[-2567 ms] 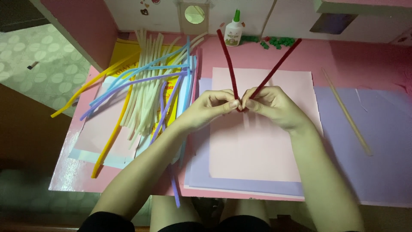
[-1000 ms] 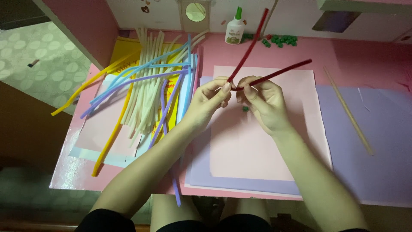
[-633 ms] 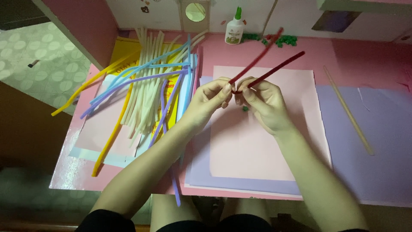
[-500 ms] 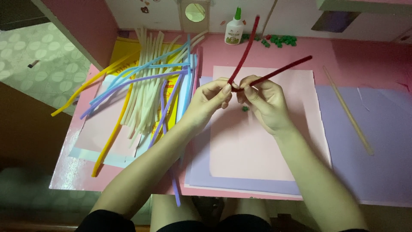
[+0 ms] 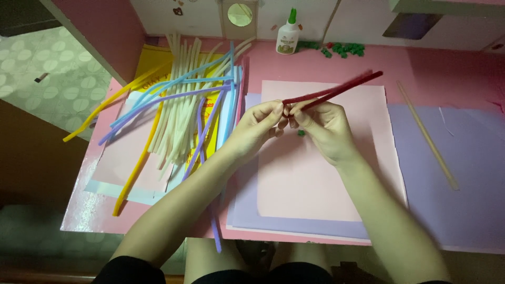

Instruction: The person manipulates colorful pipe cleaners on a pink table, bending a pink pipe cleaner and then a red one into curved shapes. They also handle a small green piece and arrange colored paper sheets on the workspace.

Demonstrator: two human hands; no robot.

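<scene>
A dark red pipe cleaner, folded in two, points up and to the right over a pink paper sheet. Both hands pinch its bent end. My left hand grips the fold with thumb and fingers. My right hand holds the two strands just beside it, and the strands lie almost together. A small green piece shows between the hands on the pink sheet.
A pile of white, blue, purple and yellow pipe cleaners lies to the left on coloured paper. A glue bottle and green bits stand at the back. A wooden stick lies on purple paper at the right.
The two red strands, spread apart in a V earlier, have swung down to the right and closed nearly together. Both hands have stayed over the pink sheet.
</scene>
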